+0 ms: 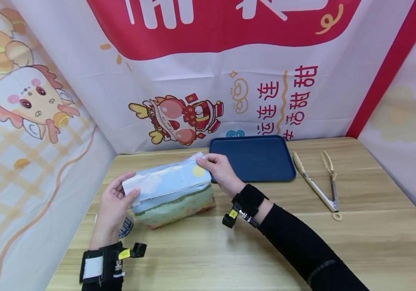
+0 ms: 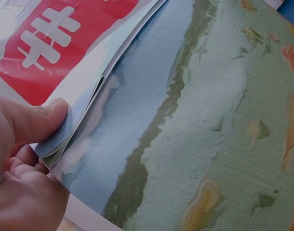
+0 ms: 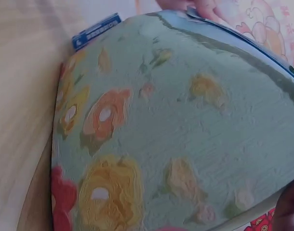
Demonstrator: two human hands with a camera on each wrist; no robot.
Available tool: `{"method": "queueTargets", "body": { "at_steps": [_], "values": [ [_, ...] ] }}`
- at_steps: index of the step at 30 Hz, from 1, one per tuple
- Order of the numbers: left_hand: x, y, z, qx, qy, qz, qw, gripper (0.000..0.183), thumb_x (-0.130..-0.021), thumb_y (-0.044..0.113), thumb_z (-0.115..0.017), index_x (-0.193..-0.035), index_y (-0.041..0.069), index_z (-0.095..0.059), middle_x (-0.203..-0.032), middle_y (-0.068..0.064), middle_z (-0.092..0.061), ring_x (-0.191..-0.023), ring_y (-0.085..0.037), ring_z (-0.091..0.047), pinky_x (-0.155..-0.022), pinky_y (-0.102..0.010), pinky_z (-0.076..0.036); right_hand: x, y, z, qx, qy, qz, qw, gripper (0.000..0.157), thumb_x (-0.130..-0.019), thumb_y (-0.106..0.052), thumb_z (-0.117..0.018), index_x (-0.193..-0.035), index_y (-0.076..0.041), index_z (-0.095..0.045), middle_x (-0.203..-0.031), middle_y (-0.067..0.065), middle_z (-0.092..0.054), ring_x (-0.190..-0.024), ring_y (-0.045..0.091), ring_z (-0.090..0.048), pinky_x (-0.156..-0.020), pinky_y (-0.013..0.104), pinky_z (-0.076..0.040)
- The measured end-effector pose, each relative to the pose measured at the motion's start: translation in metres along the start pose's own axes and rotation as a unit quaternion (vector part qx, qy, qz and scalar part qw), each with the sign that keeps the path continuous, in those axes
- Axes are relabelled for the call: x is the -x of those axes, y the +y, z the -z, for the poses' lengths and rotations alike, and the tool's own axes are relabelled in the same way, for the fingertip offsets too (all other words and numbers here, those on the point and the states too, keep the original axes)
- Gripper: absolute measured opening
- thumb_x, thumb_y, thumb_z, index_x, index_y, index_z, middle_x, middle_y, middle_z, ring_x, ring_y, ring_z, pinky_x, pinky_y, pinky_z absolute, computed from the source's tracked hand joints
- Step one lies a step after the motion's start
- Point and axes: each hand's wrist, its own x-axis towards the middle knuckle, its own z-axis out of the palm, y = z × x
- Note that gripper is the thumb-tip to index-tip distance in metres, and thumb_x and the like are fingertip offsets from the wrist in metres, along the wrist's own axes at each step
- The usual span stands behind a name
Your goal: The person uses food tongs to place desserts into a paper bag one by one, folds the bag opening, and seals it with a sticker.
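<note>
A paper bag (image 1: 178,206) painted with blue sky and a green flowery field stands on the table, its top folded over into a flap. My left hand (image 1: 115,198) pinches the left end of the folded top, thumb on the upper side. At the opposite end, my right hand (image 1: 224,169) pinches the far right corner between thumb and fingers. In the left wrist view, the layered fold of the bag (image 2: 152,110) lies under the left thumb (image 2: 46,120). Painted flowers cover the lower bag (image 3: 156,125) in the right wrist view, with right fingers (image 3: 289,207) at its lower right edge.
A dark blue tray (image 1: 253,159) lies behind the bag, near the back cloth. Spread tongs (image 1: 318,190) rest to its right. Partly hidden by my left wrist is a blue and white item (image 1: 125,227). Printed cloths (image 1: 178,72) wall the back and sides.
</note>
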Motion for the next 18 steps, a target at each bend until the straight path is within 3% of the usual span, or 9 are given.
{"method": "queueTargets", "body": {
  "at_steps": [3, 5, 8, 11, 14, 18],
  "values": [
    [-0.001, 0.002, -0.001, -0.026, 0.008, 0.000, 0.9996, 0.046, -0.085, -0.007, -0.062, -0.129, -0.004, -0.051, -0.111, -0.002, -0.057, -0.099, -0.013, -0.055, -0.077, -0.011, -0.050, -0.002, -0.001, -0.001, 0.046, 0.012, 0.027, 0.998, 0.032, -0.093, -0.030, -0.059, -0.077, -0.002, -0.061, -0.072, 0.001, -0.055, -0.069, 0.014, -0.051, -0.059, 0.023, -0.042],
    [-0.002, 0.002, -0.003, -0.047, 0.018, -0.003, 0.9987, 0.047, -0.085, -0.007, -0.062, -0.131, -0.006, -0.049, -0.114, -0.006, -0.056, -0.101, -0.013, -0.054, -0.078, -0.009, -0.049, -0.004, -0.002, -0.001, 0.105, 0.025, 0.045, 0.993, 0.035, -0.092, -0.034, -0.058, -0.072, -0.005, -0.057, -0.068, 0.001, -0.050, -0.067, 0.015, -0.048, -0.058, 0.023, -0.039],
    [-0.005, 0.001, -0.004, -0.107, 0.022, -0.018, 0.9939, 0.050, -0.087, -0.005, -0.061, -0.134, -0.007, -0.045, -0.125, -0.018, -0.054, -0.107, -0.016, -0.052, -0.082, -0.007, -0.046, -0.006, -0.005, 0.000, 0.201, 0.038, 0.073, 0.976, 0.040, -0.092, -0.038, -0.057, -0.067, -0.008, -0.051, -0.062, 0.003, -0.041, -0.062, 0.018, -0.044, -0.056, 0.026, -0.033],
    [-0.006, 0.000, -0.004, -0.187, 0.010, -0.027, 0.9820, 0.054, -0.092, 0.007, -0.058, -0.141, -0.001, -0.039, -0.138, -0.022, -0.046, -0.117, -0.019, -0.047, -0.089, -0.011, -0.043, -0.007, -0.009, 0.002, 0.281, 0.040, 0.099, 0.954, 0.040, -0.092, -0.041, -0.056, -0.067, -0.010, -0.050, -0.059, 0.005, -0.037, -0.057, 0.021, -0.040, -0.055, 0.027, -0.029],
    [-0.006, -0.001, -0.003, -0.232, -0.002, -0.025, 0.9724, 0.056, -0.097, 0.021, -0.052, -0.147, 0.007, -0.031, -0.140, -0.020, -0.042, -0.117, -0.022, -0.043, -0.092, -0.021, -0.041, -0.006, -0.013, 0.006, 0.346, 0.035, 0.112, 0.931, 0.039, -0.091, -0.046, -0.056, -0.074, -0.011, -0.052, -0.065, 0.005, -0.040, -0.059, 0.021, -0.040, -0.057, 0.030, -0.028],
    [-0.003, 0.001, -0.004, -0.249, 0.021, -0.036, 0.9676, 0.052, -0.099, 0.025, -0.046, -0.148, 0.013, -0.032, -0.130, -0.015, -0.042, -0.103, -0.018, -0.040, -0.078, -0.028, -0.038, -0.003, -0.021, 0.008, 0.398, 0.020, 0.102, 0.912, 0.048, -0.087, -0.055, -0.055, -0.104, -0.011, -0.055, -0.091, 0.006, -0.050, -0.079, 0.018, -0.045, -0.068, 0.032, -0.037]
  ]
}}
